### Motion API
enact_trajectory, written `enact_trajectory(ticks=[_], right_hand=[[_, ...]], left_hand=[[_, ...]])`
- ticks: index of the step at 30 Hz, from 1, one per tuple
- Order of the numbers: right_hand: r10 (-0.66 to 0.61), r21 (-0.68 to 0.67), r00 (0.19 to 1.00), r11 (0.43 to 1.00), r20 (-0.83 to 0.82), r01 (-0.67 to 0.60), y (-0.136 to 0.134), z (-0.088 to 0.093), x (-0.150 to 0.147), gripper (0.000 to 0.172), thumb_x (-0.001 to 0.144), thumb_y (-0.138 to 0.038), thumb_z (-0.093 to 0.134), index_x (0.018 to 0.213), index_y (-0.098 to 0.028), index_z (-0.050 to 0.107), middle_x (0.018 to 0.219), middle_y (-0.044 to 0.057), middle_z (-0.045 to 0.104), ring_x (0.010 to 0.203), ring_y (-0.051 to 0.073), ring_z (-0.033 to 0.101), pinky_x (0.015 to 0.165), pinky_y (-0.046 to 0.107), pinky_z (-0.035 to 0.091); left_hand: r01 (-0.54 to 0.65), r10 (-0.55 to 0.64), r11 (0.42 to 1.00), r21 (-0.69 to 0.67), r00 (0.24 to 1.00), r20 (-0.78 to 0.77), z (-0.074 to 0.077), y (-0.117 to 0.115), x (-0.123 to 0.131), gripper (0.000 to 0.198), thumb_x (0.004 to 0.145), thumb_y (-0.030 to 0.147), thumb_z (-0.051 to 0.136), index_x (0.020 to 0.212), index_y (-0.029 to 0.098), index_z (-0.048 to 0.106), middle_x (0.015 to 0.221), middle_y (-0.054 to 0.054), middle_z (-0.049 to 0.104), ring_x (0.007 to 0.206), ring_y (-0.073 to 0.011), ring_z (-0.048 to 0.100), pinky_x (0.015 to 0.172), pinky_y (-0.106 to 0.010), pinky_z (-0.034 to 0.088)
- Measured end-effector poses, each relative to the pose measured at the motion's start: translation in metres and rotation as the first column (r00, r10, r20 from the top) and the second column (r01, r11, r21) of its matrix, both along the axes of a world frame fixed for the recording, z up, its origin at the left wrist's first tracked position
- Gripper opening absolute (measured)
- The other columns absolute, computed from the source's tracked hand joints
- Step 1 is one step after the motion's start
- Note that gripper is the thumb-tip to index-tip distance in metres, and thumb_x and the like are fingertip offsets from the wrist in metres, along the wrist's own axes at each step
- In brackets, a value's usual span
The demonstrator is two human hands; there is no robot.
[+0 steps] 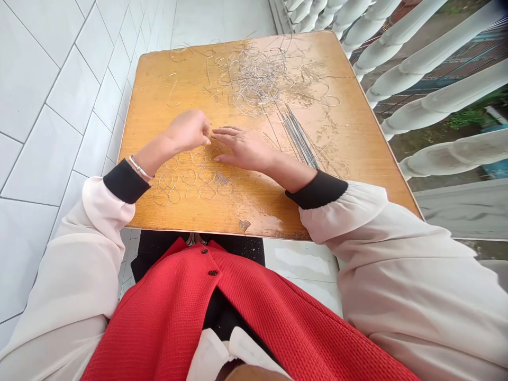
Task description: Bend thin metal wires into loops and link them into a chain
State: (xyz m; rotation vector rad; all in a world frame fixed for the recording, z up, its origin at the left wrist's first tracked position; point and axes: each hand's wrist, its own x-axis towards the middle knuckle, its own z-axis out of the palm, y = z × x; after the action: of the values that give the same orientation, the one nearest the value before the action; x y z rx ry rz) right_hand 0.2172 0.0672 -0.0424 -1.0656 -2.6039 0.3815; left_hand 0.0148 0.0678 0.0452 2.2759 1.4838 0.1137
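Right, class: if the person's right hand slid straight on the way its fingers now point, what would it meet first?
Most likely the left hand: the right hand's fingertips sit just beside its curled fingers, though depth hides whether they already touch.

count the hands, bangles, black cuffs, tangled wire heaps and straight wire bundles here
hands: 2 (left hand, right hand)
bangles: 1 (thin metal bangle)
black cuffs: 2 (left cuff, right cuff)
tangled wire heaps: 1 (tangled wire heap)
straight wire bundles: 1 (straight wire bundle)
total: 7
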Motion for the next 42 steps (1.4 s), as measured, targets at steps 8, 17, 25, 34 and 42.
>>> enact_trajectory(ticks=[8, 17, 25, 34, 42], right_hand=[[0.206, 0.025, 0.977, 0.978, 0.049, -0.207, 0.008, -0.001, 0.005, 0.048, 0.101, -0.037, 0.054, 0.136, -0.006, 0.063, 0.151, 0.024, 0.057, 0.140, 0.036, 0.055, 0.118, 0.051, 0.042], [0.235, 0.135, 0.967, 0.959, 0.102, -0.248, 0.015, -0.010, 0.012, 0.057, 0.101, -0.043, 0.054, 0.147, -0.009, 0.055, 0.153, 0.020, 0.057, 0.141, 0.037, 0.052, 0.116, 0.056, 0.042], [0.241, 0.138, 0.963, 0.957, 0.119, -0.256, 0.029, -0.007, 0.007, 0.058, 0.095, -0.050, 0.066, 0.138, -0.011, 0.064, 0.145, 0.018, 0.064, 0.132, 0.034, 0.059, 0.113, 0.053, 0.043], [-0.011, 0.103, 0.993, 0.994, -0.121, 0.023, 0.017, 0.017, 0.035, 0.044, 0.100, -0.037, 0.052, 0.138, -0.022, 0.067, 0.144, 0.013, 0.066, 0.127, 0.033, 0.065, 0.110, 0.053, 0.050], [-0.037, 0.004, 0.882, 0.999, -0.470, 0.044, -0.055, 0.071, 0.010, 0.055, 0.087, -0.041, 0.075, 0.140, -0.033, 0.064, 0.144, 0.007, 0.066, 0.131, 0.032, 0.062, 0.112, 0.051, 0.051]], left_hand=[[0.140, -0.122, 0.987, 0.081, 0.972, -0.201, -0.025, -0.024, 0.012, 0.020, 0.084, 0.014, 0.063, 0.090, 0.014, 0.081, 0.093, -0.011, 0.079, 0.084, -0.0214, 0.065, 0.073, -0.032, 0.040], [0.114, -0.108, 0.992, 0.057, 0.989, -0.098, -0.045, -0.018, 0.014, 0.015, 0.079, 0.018, 0.072, 0.064, 0.019, 0.071, 0.070, -0.005, 0.068, 0.081, -0.0227, 0.066, 0.076, -0.034, 0.042], [0.111, -0.103, 0.991, -0.070, 0.989, 0.103, -0.041, -0.007, 0.006, 0.024, 0.072, 0.014, 0.078, 0.053, 0.021, 0.065, 0.056, 0.002, 0.057, 0.061, -0.0138, 0.049, 0.070, -0.032, 0.036], [-0.041, 0.013, 0.997, 0.064, 0.922, 0.388, 0.036, -0.024, -0.013, 0.027, 0.083, 0.017, 0.076, 0.058, 0.020, 0.066, 0.061, 0.001, 0.061, 0.056, -0.0098, 0.045, 0.063, -0.031, 0.033], [0.179, 0.070, 0.976, -0.125, 0.285, 0.956, 0.068, -0.070, -0.001, 0.037, 0.104, 0.024, 0.055, 0.073, 0.018, 0.073, 0.059, 0.003, 0.054, 0.043, -0.0026, 0.018, 0.048, -0.030, 0.011]])
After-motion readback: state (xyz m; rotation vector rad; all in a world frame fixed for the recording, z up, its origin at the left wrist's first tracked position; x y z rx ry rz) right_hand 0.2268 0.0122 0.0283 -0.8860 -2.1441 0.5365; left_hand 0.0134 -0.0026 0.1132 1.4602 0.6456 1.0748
